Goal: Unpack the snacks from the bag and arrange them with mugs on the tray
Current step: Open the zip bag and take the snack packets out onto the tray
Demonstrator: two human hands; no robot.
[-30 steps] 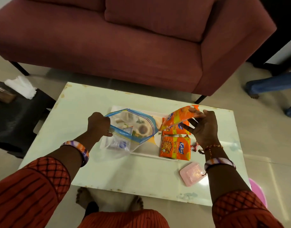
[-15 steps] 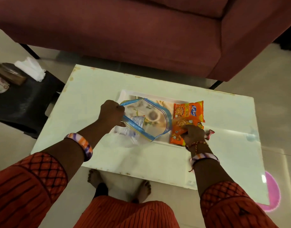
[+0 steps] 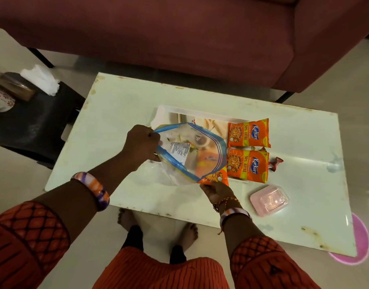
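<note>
- clear zip bag (image 3: 189, 151), blue zip rim, mouth held wide open above the near-left part of the tray (image 3: 202, 112); white-label packet and an orange packet seen through the plastic
- left hand (image 3: 142, 146) fingers curled, pinching the bag's left rim
- right hand (image 3: 216, 191) at the bag's near corner, gripping an orange snack packet (image 3: 216, 177) at its near edge; the bag covers most of that packet; exact finger positions not clear
- 2 orange Kurkure packets lying flat on the tray's right end: far packet (image 3: 249, 133), near packet (image 3: 248, 165), edges touching or nearly
- orange packets in the open, counted: 3
- tray white, printed picture on its base, sits mid table
- small red wrapped sweet (image 3: 275, 162) on the table just right of the near packet, 1
- pink lidded box (image 3: 269, 200) on the table, right of the right hand, 1
- no mugs identifiable
- table (image 3: 116, 113) pale, glossy, chipped and stained at edges
- maroon sofa (image 3: 179, 38) beyond the table; pale tiled floor (image 3: 336, 84)
- black side stool (image 3: 33, 122) left, with white crumpled tissue (image 3: 41, 82) and a brown box (image 3: 16, 88)
- pink round object (image 3: 361, 240) on the floor, right, partly under the table
- bangle on each wrist, 2; red-orange patterned sleeves; bare feet under the table
</note>
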